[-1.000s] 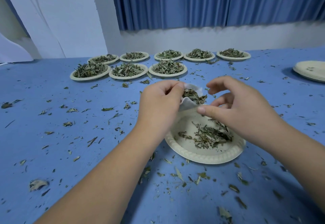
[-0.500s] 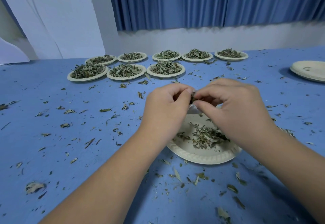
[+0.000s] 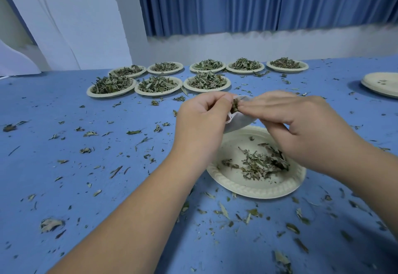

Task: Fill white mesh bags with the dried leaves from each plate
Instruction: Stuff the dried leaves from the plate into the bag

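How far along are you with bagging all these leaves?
Roughly partway.

Done: a stack of empty plates at the right suggests some are finished.

In hand: the left hand holds the mesh bag over the near plate. The right hand pinches a clump of leaves into its mouth. A small pile remains there.

Left: eight heaped plates at the back.

Found no readable text, label, brand, number or sign on white mesh bag (image 3: 239,122), plates (image 3: 254,190) or table (image 3: 53,110).
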### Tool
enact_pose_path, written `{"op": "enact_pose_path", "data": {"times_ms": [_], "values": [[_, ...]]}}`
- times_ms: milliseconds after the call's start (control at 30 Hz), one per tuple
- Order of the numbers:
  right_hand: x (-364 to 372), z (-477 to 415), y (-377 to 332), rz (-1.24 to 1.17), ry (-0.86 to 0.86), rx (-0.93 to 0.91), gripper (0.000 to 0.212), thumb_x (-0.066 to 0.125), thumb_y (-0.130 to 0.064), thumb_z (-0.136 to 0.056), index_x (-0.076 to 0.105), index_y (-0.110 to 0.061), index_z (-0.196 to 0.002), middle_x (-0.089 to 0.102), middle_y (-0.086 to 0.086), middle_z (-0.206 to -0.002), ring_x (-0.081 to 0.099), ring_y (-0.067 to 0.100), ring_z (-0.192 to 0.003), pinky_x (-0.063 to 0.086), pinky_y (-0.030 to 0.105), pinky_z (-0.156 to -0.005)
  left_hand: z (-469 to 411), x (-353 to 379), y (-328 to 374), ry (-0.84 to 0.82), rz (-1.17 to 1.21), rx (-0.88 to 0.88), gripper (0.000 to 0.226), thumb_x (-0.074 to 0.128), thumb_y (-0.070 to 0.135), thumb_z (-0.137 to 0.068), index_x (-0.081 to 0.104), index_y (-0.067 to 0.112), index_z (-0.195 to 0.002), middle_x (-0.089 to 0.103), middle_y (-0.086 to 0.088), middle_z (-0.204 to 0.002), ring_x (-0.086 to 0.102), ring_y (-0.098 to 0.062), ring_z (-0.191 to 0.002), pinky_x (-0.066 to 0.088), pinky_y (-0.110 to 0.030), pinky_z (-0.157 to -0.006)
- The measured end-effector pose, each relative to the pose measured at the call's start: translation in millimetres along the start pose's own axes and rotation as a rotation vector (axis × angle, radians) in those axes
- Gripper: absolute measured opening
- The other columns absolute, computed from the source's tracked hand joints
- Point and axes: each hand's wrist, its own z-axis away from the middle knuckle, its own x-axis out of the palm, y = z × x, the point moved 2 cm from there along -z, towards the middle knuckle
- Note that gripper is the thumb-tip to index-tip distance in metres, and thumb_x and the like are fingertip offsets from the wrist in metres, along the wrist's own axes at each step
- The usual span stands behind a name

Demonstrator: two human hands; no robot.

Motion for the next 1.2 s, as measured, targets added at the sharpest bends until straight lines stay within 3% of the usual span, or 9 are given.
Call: {"op": "enact_pose_path", "data": {"times_ms": [200,333,467,600,733,833,933,1067,1200], "values": [[1.6,0.4,1.8,0.134,-0.161,-0.067,0.044,0.053,0.011,-0.075,0.073,-0.021,-0.100,0.068,-0.014,-0.109,0.046,0.024,-0.092,0.036,0.045,-0.081,0.6,-0.6,2.6,-0.035,0.064,-0.007,0.026,0.057,0.010,-0.094,0.074,0.017,-0.076,0.066,0.004,-0.062,0.059,-0.016,-0.058,0.055,-0.029,-0.061],[6.8,-2.2,-8.4,0.258,-0.235,-0.074,0.024,0.045,0.002,-0.069,0.048,-0.020,-0.060,0.048,-0.019,-0.067,0.055,0.033,-0.098,0.028,0.040,-0.076,7.3,6.1,4.8,-0.112,0.104,-0.059,0.026,0.058,0.009,-0.095,0.073,0.016,-0.075,0.067,0.004,-0.062,0.059,-0.006,-0.053,0.056,-0.023,-0.053],[14.9,-6.2,-9.2,0.157,-0.344,0.025,0.051,0.048,0.002,-0.079,0.024,-0.036,-0.055,0.041,-0.021,-0.062,0.049,0.026,-0.108,0.026,0.037,-0.084,8.1,7.3,1.7,-0.132,0.054,-0.066,0.028,0.058,0.012,-0.095,0.074,0.020,-0.073,0.070,0.000,-0.071,0.060,-0.011,-0.060,0.061,-0.047,-0.075],[2.4,2.0,-3.6,-0.089,-0.207,0.112,0.040,0.053,0.008,-0.081,0.075,-0.025,-0.085,0.069,-0.015,-0.095,0.052,0.014,-0.101,0.043,0.032,-0.089,4.2,2.3,2.6,-0.056,-0.035,0.008,0.027,0.058,0.014,-0.094,0.074,0.023,-0.074,0.068,0.015,-0.064,0.060,0.000,-0.060,0.057,-0.027,-0.066],[-24.0,7.6,6.5,-0.299,-0.019,0.271,0.033,0.060,-0.014,-0.086,0.072,-0.043,-0.095,0.066,-0.030,-0.107,0.060,-0.005,-0.091,0.045,0.012,-0.078,-2.3,-7.0,1.6,0.060,-0.121,0.085,0.022,0.059,0.020,-0.094,0.074,0.028,-0.079,0.056,0.018,-0.054,0.049,0.000,-0.054,0.043,-0.019,-0.058],[-28.2,9.0,20.5,-0.116,-0.301,0.438,0.025,0.061,-0.048,-0.074,0.064,-0.055,-0.098,0.062,-0.023,-0.099,0.055,-0.007,-0.074,0.041,0.019,-0.066,-4.4,-10.9,1.5,0.094,-0.106,0.097,0.024,0.059,0.022,-0.095,0.073,0.029,-0.076,0.051,0.018,-0.052,0.048,-0.003,-0.056,0.042,-0.027,-0.061],[-15.0,15.1,24.0,0.116,-0.695,0.520,0.061,0.065,-0.063,-0.069,0.048,-0.051,-0.126,0.044,-0.034,-0.100,0.046,-0.021,-0.081,0.032,0.012,-0.066,-5.6,-11.9,0.5,0.100,-0.101,0.091,0.024,0.059,0.024,-0.095,0.074,0.028,-0.077,0.049,0.016,-0.052,0.046,-0.005,-0.056,0.040,-0.028,-0.060],[-4.4,18.2,15.7,0.224,-0.826,0.554,0.082,0.066,-0.069,-0.067,0.040,-0.038,-0.139,0.044,-0.019,-0.132,0.041,0.007,-0.122,0.040,0.028,-0.096,-5.5,-10.7,-1.4,0.096,-0.109,0.102,0.025,0.060,0.024,-0.094,0.074,0.031,-0.075,0.051,0.011,-0.057,0.046,-0.007,-0.058,0.040,-0.029,-0.059],[1.3,15.1,5.9,0.296,-0.879,0.549,0.054,0.063,-0.063,-0.075,0.056,-0.025,-0.113,0.054,-0.008,-0.110,0.051,0.015,-0.106,0.048,0.034,-0.087,-5.3,-10.0,-0.2,0.094,-0.119,0.099,0.024,0.059,0.023,-0.095,0.074,0.029,-0.078,0.049,0.017,-0.052,0.045,-0.005,-0.054,0.039,-0.025,-0.056]]}}
